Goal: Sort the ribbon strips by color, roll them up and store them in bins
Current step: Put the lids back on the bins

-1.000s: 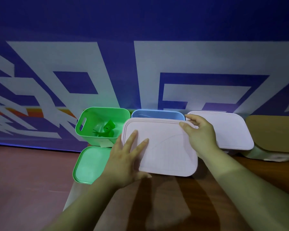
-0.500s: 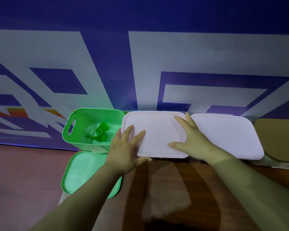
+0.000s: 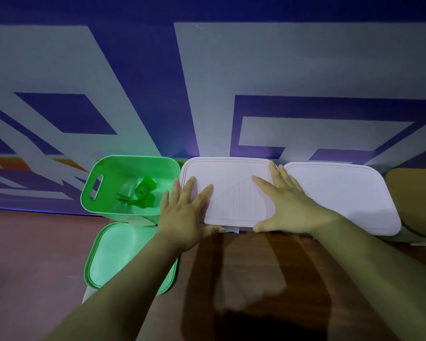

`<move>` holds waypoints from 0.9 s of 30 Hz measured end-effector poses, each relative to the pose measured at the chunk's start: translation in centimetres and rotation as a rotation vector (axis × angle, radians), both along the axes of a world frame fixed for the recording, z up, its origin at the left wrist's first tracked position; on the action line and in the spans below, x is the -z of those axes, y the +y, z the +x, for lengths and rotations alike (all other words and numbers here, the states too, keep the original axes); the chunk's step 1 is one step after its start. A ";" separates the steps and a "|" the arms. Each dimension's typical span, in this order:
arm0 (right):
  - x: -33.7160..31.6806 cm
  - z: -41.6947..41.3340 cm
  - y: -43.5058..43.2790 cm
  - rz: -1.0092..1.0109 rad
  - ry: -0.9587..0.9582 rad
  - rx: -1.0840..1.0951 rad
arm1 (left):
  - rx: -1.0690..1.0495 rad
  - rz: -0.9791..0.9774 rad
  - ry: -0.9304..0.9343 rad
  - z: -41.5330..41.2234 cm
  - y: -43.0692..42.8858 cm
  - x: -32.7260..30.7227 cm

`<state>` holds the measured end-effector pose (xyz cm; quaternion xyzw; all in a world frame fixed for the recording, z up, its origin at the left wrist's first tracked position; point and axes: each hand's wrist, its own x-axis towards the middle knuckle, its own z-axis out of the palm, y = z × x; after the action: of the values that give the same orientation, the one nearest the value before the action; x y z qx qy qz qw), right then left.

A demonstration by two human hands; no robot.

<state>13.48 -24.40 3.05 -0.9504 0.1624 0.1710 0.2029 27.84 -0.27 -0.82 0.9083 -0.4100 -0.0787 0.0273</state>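
pressure spread evenly toward the corners should seat the pale lid squarely. left hand and right hand both lie flat on it, fingers straight and spread, gripping nothing. rolled green ribbon sits in the open green bin alongside.

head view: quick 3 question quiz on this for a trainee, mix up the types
1. What lies inside the open green bin?
2. True or false: the green lid lies in front of that bin, not on it.
3. The left hand and right hand both press flat on: A) the green lid B) the middle pale lid C) the tan lid

Key: 1. rolled green ribbon. 2. True. 3. B.
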 end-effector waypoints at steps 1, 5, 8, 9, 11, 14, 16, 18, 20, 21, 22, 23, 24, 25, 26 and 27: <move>0.0 -0.1 0.0 -0.007 0.002 -0.008 | 0.005 0.004 0.001 0.0 0.0 0.0; 0.0 0.0 -0.4 -0.028 0.032 -0.042 | 0.024 0.018 0.010 -0.1 0.0 -0.1; -0.1 0.1 -0.6 -0.069 0.071 -0.082 | 0.018 0.013 0.010 -0.3 0.1 -0.1; -0.2 0.2 -0.7 -0.080 0.084 -0.093 | 0.015 0.022 0.006 -0.4 0.1 -0.1; -0.4 0.4 -0.8 -0.103 0.106 -0.112 | 0.009 0.037 0.001 -0.5 0.0 -0.1; -0.5 0.5 -0.8 -0.140 0.121 -0.123 | 0.007 0.051 0.007 -0.5 -0.2 -0.1; -0.7 0.6 -0.7 -0.152 0.123 -0.121 | 0.008 0.058 0.015 -0.4 -0.3 -0.2; -0.9 0.7 -0.6 -0.172 0.128 -0.122 | 0.008 0.063 0.018 -0.5 -0.3 -0.3; -1.1 0.9 -0.6 -0.190 0.138 -0.128 | 0.011 0.070 0.014 -0.6 -0.4 -0.6; -1.2 1.0 -0.6 -0.192 0.141 -0.129 | 0.016 0.080 0.004 -0.5 -0.4 -0.8; -1.3 1.1 -0.6 -0.193 0.142 -0.129 | 0.024 0.084 -0.013 -0.3 -0.4 -1.0; -1.4 1.2 -0.6 -0.191 0.143 -0.131 | 0.034 0.076 -0.034 0.1 -0.5 -1.3; -1.3 1.2 -0.5 -0.185 0.139 -0.130 | 0.049 0.064 -0.052 0.6 -0.7 -1.5; -1.3 1.1 -0.5 -0.176 0.129 -0.125 | 0.070 0.060 -0.061 1.2 -0.9 -1.7; -1.2 1.0 -0.5 -0.163 0.115 -0.116 | 0.097 0.067 -0.057 1.9 -1.2 -1.7; -1.2 0.8 -0.6 -0.151 0.104 -0.108 | 0.128 0.082 -0.044 2.5 -1.5 -1.7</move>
<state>14.28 -24.95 4.24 -0.9602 0.1334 0.2180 0.1126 30.36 -1.76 0.90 0.8822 -0.4639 -0.0768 -0.0239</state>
